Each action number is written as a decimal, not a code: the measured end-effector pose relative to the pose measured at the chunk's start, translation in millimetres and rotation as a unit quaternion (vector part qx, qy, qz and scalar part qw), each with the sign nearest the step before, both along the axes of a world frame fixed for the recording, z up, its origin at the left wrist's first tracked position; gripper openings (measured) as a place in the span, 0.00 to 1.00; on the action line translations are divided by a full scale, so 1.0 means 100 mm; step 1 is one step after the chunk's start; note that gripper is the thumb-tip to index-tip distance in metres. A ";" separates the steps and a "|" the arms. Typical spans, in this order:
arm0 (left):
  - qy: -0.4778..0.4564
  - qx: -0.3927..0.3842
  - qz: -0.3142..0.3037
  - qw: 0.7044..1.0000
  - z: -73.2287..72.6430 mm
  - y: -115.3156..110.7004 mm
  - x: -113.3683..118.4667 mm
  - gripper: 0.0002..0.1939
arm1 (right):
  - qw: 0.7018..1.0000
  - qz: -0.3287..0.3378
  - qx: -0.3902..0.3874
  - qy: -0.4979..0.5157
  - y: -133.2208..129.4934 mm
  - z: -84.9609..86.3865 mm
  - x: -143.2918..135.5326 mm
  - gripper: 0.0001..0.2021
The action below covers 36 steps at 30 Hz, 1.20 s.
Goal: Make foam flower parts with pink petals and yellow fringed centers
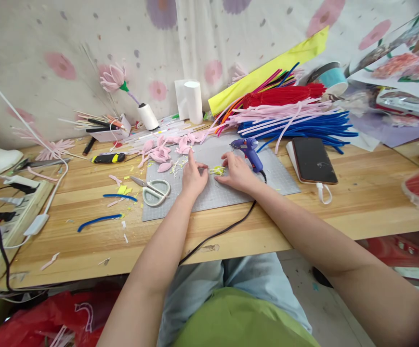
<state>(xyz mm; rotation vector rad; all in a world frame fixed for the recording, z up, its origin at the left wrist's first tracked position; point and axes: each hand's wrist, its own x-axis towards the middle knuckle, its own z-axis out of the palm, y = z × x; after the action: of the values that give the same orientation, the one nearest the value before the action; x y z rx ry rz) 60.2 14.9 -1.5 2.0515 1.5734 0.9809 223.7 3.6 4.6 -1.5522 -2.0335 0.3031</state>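
A small yellow-and-white stamen bundle (217,170) lies on the grey cutting mat (281,179) between my hands. My left hand (194,176), fingers apart, rests just left of it, by some loose white stamens (176,167). On its other side is my right hand (235,172), thumb and fingers spread around the bundle's right end without visibly closing on it. A blue glue gun (249,150) stands behind my right hand. Scissors with pale handles (156,193) lie left of my left wrist. Pink fuzzy petals (161,153) are piled behind my left hand.
Red (281,95), pink and blue pipe cleaners (303,126) are heaped at the back right. A phone (312,160) lies to the right. A power strip (14,231) is at the left edge. The glue gun's black cord (227,230) crosses the table's front.
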 end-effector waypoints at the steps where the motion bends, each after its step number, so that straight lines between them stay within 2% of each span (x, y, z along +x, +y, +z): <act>1: -0.009 -0.008 -0.003 1.000 -0.01 0.01 -0.01 0.41 | 1.000 -0.006 0.004 -0.001 0.01 -0.01 -0.01 0.24; 7: -0.043 -0.029 -0.032 0.998 -0.01 0.04 -0.02 0.43 | 0.999 0.014 0.026 0.034 0.07 -0.07 -0.04 0.21; 21: -0.033 -0.046 -0.012 0.998 0.04 0.06 -0.01 0.41 | 0.996 0.059 0.037 0.051 0.12 -0.11 0.00 0.21; 27: -0.028 -0.034 -0.022 0.999 -0.01 0.09 -0.01 0.40 | 0.995 0.070 0.041 0.056 0.13 -0.11 0.01 0.21; 30: -0.012 0.002 -0.011 1.000 -0.02 0.09 -0.02 0.37 | 0.995 0.075 0.034 0.059 0.14 -0.10 0.02 0.22; 34: 0.027 0.126 0.086 0.988 0.04 0.03 -0.05 0.31 | 0.994 0.078 0.026 0.066 0.12 -0.06 0.06 0.24; 36: 0.042 0.169 0.093 0.980 0.08 -0.03 -0.05 0.29 | 0.994 0.078 0.027 0.069 0.10 -0.04 0.10 0.25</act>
<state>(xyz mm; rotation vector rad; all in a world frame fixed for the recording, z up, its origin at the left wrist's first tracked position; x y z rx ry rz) 55.3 11.6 6.2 2.2219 1.7685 1.3242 233.3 13.7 0.1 -1.3063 -2.0406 0.3994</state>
